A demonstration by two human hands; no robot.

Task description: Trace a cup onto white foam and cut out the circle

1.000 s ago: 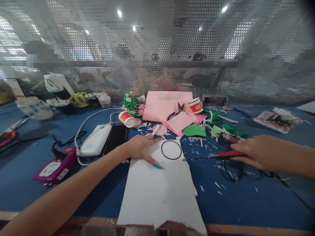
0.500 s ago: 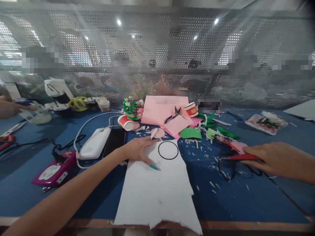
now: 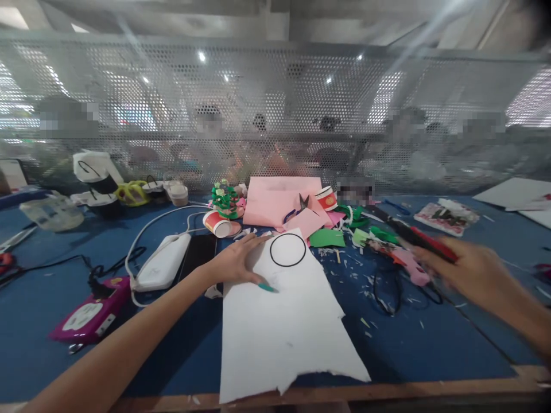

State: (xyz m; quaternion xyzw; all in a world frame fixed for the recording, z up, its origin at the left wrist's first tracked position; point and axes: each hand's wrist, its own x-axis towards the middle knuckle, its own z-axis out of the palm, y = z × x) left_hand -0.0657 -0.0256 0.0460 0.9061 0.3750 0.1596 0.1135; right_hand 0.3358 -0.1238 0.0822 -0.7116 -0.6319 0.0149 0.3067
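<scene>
My left hand (image 3: 235, 261) lies with fingers spread on a white sheet of paper (image 3: 297, 332), pressing near its upper left edge. The sheet has a torn lower edge and lies partly over the table front. Near its top, a black ring (image 3: 287, 250) shows on the white surface; I cannot tell whether it is drawn or a loose band. To the right, my right hand (image 3: 460, 264) is closed around a red-and-black handled tool (image 3: 433, 244) with a narrow grey blade, raised above the table and blurred. Beneath it lies a pink object (image 3: 411, 267) beside a looped black cable.
Pink paper (image 3: 279, 198), blue-handled scissors (image 3: 302, 203), red paper cups (image 3: 216, 223) and green scraps (image 3: 327, 237) lie at the back. Leftward are a white power bank (image 3: 163, 264), a black phone (image 3: 200, 249) and a purple power strip (image 3: 92, 312). A perforated screen (image 3: 275, 143) stands behind.
My right hand has lifted the red-handled tool, its blade swinging away from me. The white sheet has turned slightly under my left hand. Another person's hand at far left has gone from view.
</scene>
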